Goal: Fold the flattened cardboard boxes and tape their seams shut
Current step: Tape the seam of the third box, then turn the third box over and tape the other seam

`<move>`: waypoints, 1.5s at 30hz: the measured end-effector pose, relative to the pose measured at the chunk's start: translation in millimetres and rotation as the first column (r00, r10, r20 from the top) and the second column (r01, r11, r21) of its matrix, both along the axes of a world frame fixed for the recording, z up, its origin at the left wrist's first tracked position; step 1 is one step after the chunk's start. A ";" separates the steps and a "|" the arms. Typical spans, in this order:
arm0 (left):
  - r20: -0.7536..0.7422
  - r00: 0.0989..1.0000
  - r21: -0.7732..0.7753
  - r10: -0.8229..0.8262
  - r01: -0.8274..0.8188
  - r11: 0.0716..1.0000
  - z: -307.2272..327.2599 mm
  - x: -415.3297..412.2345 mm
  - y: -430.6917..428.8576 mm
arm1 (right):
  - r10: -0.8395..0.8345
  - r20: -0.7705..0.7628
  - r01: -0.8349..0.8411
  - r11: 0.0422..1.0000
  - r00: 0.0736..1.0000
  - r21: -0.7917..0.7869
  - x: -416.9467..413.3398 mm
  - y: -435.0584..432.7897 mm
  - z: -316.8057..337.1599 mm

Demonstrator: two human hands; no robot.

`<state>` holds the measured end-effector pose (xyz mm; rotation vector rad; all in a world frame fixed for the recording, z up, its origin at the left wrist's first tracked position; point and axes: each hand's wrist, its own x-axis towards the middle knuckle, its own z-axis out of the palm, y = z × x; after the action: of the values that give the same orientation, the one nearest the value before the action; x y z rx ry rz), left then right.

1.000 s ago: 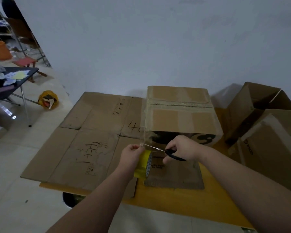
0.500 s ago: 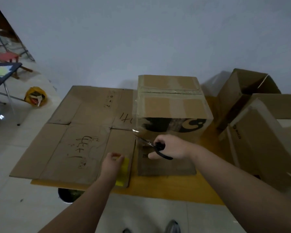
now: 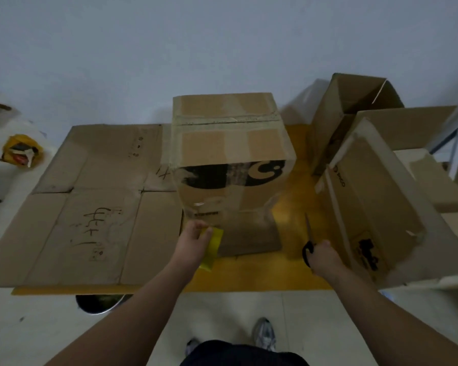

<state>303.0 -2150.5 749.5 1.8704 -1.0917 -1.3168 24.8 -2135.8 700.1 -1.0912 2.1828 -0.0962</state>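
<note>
Box (image 3: 230, 154) stays put; right grip (image 3: 324, 256) clutching scissors (image 3: 307, 253) swung rightward; left grip (image 3: 192, 241) holds tape roll (image 3: 213, 247).

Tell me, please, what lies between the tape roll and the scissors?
In the head view, the cardboard box's lower flap and a bare strip of yellow tabletop lie between the tape roll and scissors.
</note>
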 end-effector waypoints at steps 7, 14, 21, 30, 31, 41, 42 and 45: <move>-0.094 0.981 0.022 -0.171 0.174 0.984 4.1 -41.8 -1.0 | 0.223 -0.125 -0.212 0.972 0.967 0.096 -27.5 -15.4 -6.1; -0.042 0.938 -0.110 -0.344 0.338 0.935 24.8 -73.5 2.0 | 0.513 0.231 -0.340 0.783 0.827 -0.522 29.2 -30.7 77.9; 0.086 0.926 -0.177 -0.366 0.376 0.910 31.0 -87.7 1.6 | 0.511 0.075 -0.421 0.775 0.857 -0.471 42.7 -35.5 90.6; 0.157 0.937 -0.238 -0.312 0.342 0.909 40.8 -102.2 -4.2 | 0.472 0.168 -0.287 0.742 0.865 -0.606 31.4 -32.0 111.1; 0.113 0.946 -0.234 -0.302 0.321 0.918 41.3 -105.0 -3.5 | 0.465 0.238 -0.237 0.750 0.853 -0.618 27.2 -31.7 110.7; -0.054 0.956 -0.275 -0.288 0.263 0.925 39.0 -123.7 -3.0 | 0.546 0.245 -0.229 0.658 0.801 -0.717 15.1 -22.7 93.2; -0.041 0.955 -0.275 -0.292 0.270 0.923 37.9 -125.1 -3.0 | 0.520 0.236 -0.221 0.671 0.821 -0.708 15.0 -22.4 90.3; 0.059 0.945 -0.288 -0.322 0.325 0.901 34.2 -129.6 -2.1 | 0.467 0.198 -0.229 0.706 0.862 -0.670 13.9 -22.7 82.2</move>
<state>173.4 -2152.6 783.7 1.5215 -1.5642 -1.2354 38.7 -2158.5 782.4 -1.6970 1.5871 -0.8420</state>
